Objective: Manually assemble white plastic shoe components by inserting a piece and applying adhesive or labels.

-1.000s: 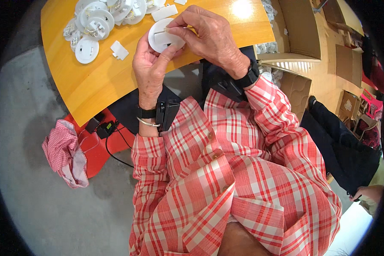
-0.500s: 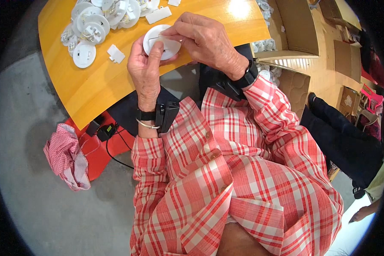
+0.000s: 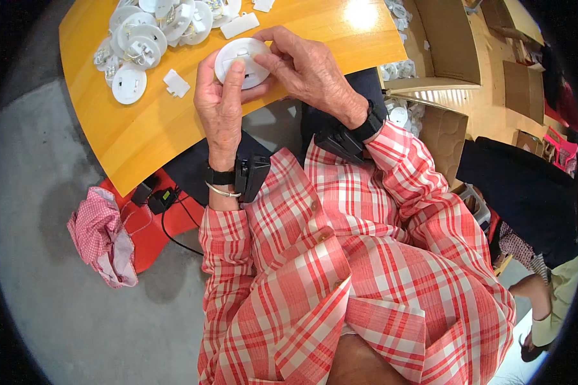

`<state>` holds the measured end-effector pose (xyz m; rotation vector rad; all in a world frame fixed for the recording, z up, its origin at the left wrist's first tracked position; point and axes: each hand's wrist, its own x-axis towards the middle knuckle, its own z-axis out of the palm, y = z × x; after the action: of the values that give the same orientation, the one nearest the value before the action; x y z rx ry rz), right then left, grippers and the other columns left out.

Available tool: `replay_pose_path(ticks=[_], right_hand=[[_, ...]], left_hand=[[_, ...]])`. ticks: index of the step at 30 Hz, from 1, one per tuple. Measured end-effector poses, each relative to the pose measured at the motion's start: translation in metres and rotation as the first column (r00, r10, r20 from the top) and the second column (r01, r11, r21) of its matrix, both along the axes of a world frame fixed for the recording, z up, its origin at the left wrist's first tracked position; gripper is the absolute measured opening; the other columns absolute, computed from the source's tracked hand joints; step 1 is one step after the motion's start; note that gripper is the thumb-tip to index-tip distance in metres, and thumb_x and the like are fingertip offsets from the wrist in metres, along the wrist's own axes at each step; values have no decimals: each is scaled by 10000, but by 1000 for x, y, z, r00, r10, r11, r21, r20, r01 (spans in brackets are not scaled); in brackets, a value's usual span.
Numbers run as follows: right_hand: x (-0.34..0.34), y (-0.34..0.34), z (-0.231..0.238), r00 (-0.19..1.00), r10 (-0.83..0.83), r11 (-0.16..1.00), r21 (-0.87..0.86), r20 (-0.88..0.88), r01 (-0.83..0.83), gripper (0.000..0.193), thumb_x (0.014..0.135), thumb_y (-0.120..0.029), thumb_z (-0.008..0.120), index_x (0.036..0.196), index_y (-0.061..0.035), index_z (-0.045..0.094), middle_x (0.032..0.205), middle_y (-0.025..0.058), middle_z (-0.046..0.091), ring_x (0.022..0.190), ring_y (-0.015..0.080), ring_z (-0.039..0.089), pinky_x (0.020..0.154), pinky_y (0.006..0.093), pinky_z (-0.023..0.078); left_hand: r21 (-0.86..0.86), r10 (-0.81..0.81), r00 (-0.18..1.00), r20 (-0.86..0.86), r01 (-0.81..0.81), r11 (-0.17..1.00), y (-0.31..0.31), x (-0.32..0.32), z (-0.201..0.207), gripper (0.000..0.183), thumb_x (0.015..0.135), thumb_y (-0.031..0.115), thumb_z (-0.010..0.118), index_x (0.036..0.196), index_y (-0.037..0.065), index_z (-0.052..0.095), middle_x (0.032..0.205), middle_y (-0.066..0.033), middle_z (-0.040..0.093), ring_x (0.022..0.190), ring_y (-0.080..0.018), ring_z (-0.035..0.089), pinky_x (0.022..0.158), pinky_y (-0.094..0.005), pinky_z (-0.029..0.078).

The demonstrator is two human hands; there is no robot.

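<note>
Over the near edge of the table I hold a round white plastic disc [image 3: 253,74] with a rectangular seam on its face. My left hand [image 3: 217,99] grips its left side, the thumb lying on the face and the fingers underneath. At the disc's right side is my right hand [image 3: 311,72], closed with thumb and curled fingers against the edge. Left of the hands lies a small white rectangular cover [image 3: 176,83]. Another white cover [image 3: 240,25] rests just beyond the disc. A single white disc [image 3: 129,85] lies at the near side of a pile of similar discs [image 3: 142,46].
The yellow wooden table [image 3: 125,138] curves around in front of me. Cardboard boxes [image 3: 440,38] with white parts stand at the right. A pink checked cloth [image 3: 96,221] hangs over a red seat [image 3: 149,247] at the left, near a black cable [image 3: 167,228]. Another person [image 3: 514,186] is at the right.
My right fingers have come down from the disc's upper part to its right edge, and the white flap-like piece there now lies level with the disc. The other person at the right has moved.
</note>
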<state>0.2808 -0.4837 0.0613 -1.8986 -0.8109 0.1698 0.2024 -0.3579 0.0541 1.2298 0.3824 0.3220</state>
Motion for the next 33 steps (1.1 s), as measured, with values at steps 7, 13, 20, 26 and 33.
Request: replay_pose_path(ticks=[7, 13, 20, 26, 33], right_hand=[[-1, 10, -4, 987, -140, 990, -12, -81, 139, 302, 845, -321, 599, 965, -44, 585, 648, 132, 610, 594, 271, 628, 539, 354, 489], [2, 10, -8, 989, -130, 991, 21, -63, 132, 296, 839, -311, 623, 965, -45, 591, 612, 95, 577, 546, 193, 565, 500, 302, 447], [5, 12, -5, 990, -142, 987, -76, -8, 141, 285, 833, -309, 617, 961, -55, 600, 618, 110, 586, 561, 234, 602, 511, 329, 464], [11, 0, -23, 981, 27, 990, 142, -190, 0, 307, 853, -266, 606, 1068, -48, 594, 592, 101, 548, 504, 200, 532, 483, 306, 414], [6, -3, -14, 983, 72, 995, 80, -167, -60, 348, 851, -291, 606, 1098, -47, 587, 550, 88, 519, 460, 181, 504, 445, 303, 382]], left_hand=[[31, -145, 981, -127, 150, 988, 1, -2, 2, 320, 940, 179, 466, 1201, 20, 370, 934, -143, 583, 574, -197, 640, 451, -255, 549], [75, -107, 979, -171, 121, 990, -7, -2, 10, 314, 937, 186, 457, 1187, 18, 369, 817, -144, 583, 461, -202, 602, 375, -254, 504], [93, -99, 973, -207, 120, 988, -7, 1, 13, 332, 938, 253, 464, 1166, 20, 399, 734, -150, 598, 451, -186, 594, 368, -224, 486], [-99, -113, 974, -198, 94, 991, -1, 1, 19, 345, 951, 310, 438, 1138, 21, 411, 689, -161, 600, 445, -187, 596, 358, -232, 479], [61, 17, 975, -220, -4, 998, -9, 8, 18, 334, 911, 296, 529, 1057, 7, 451, 662, -134, 603, 423, -173, 584, 316, -219, 448]])
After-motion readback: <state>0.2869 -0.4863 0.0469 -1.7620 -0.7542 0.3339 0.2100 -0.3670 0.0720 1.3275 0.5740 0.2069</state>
